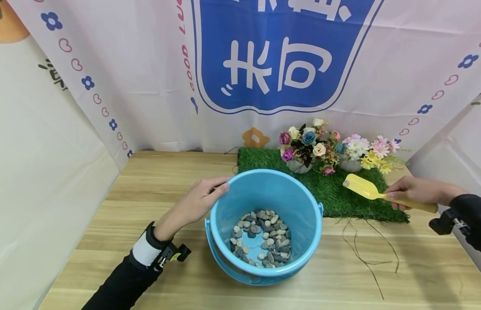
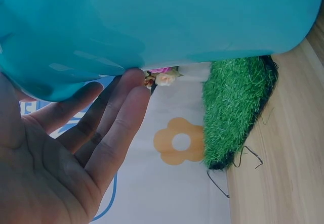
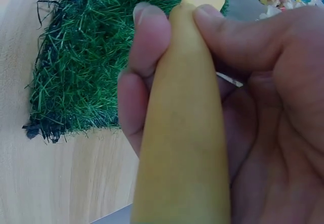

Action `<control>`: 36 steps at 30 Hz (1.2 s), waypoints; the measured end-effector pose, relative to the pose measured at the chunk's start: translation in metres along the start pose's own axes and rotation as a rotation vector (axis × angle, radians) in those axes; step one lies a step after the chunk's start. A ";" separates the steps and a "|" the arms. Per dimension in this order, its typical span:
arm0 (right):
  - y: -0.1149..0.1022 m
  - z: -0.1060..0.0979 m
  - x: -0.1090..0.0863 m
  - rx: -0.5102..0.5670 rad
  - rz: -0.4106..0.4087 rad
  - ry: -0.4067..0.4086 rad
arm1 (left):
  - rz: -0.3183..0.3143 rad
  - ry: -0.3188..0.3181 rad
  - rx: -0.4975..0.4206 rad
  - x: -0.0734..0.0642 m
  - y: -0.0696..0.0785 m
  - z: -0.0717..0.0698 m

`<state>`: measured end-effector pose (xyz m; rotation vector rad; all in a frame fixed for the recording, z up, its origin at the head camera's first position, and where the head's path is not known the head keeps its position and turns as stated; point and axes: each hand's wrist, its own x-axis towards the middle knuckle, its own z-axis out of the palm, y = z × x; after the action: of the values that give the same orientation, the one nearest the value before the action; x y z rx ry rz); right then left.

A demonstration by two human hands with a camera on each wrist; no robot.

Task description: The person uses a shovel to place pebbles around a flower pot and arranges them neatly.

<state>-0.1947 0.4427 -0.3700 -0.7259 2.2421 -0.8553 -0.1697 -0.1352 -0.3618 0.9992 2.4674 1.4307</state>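
A light blue bucket (image 1: pixel 265 178) stands on the wooden table, its handle hanging down at the near side. Grey and whitish pebbles (image 1: pixel 277 245) lie over its bottom, with a patch of blue floor showing among them. My left hand (image 1: pixel 199 198) grips the rim at the left, thumb over the edge; in the left wrist view its fingers (image 2: pixel 119 133) stretch along the outer wall (image 2: pixel 167 27). To the right, my right hand (image 1: pixel 413 191) holds a small yellow toy shovel (image 1: pixel 360 185) by its handle (image 3: pixel 185 107). One pebble (image 1: pixel 346 183) sits at the scoop's tip, above the grass mat.
Behind the bucket, a green artificial grass mat (image 1: pixel 260 157) carries two white pots of artificial flowers (image 1: pixel 308 144), (image 1: pixel 370 150). Loose dark strands (image 1: pixel 357 249) lie on the table (image 1: pixel 155 172) at the right. A printed cloth (image 1: pixel 159 116) hangs along the back.
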 end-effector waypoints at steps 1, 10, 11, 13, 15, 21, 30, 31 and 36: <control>0.001 0.000 0.000 -0.007 0.003 0.003 | 0.000 0.001 0.000 0.000 0.000 0.000; 0.004 0.000 0.004 -0.066 0.085 0.024 | -0.003 0.001 -0.008 0.001 -0.002 0.000; 0.003 0.000 0.005 -0.063 0.095 0.023 | -0.003 0.001 -0.010 0.001 -0.002 0.000; 0.001 0.001 0.005 -0.053 0.102 0.021 | -0.004 -0.002 -0.014 0.001 -0.002 0.001; -0.002 0.002 0.006 -0.039 0.103 0.018 | -0.007 -0.003 -0.018 0.000 -0.002 0.001; -0.007 0.005 0.008 -0.018 0.112 0.021 | -0.005 -0.002 -0.010 0.000 -0.002 0.001; -0.030 0.008 0.024 -0.046 0.171 0.032 | 0.000 -0.003 -0.013 0.000 -0.001 0.000; -0.035 0.009 0.026 -0.054 0.196 0.037 | 0.000 -0.003 -0.017 0.000 -0.001 0.000; -0.057 0.013 0.038 -0.121 0.316 0.061 | 0.000 -0.009 -0.031 0.000 -0.001 0.000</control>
<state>-0.1951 0.3754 -0.3502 -0.3861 2.3954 -0.5994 -0.1700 -0.1357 -0.3627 0.9972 2.4313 1.4566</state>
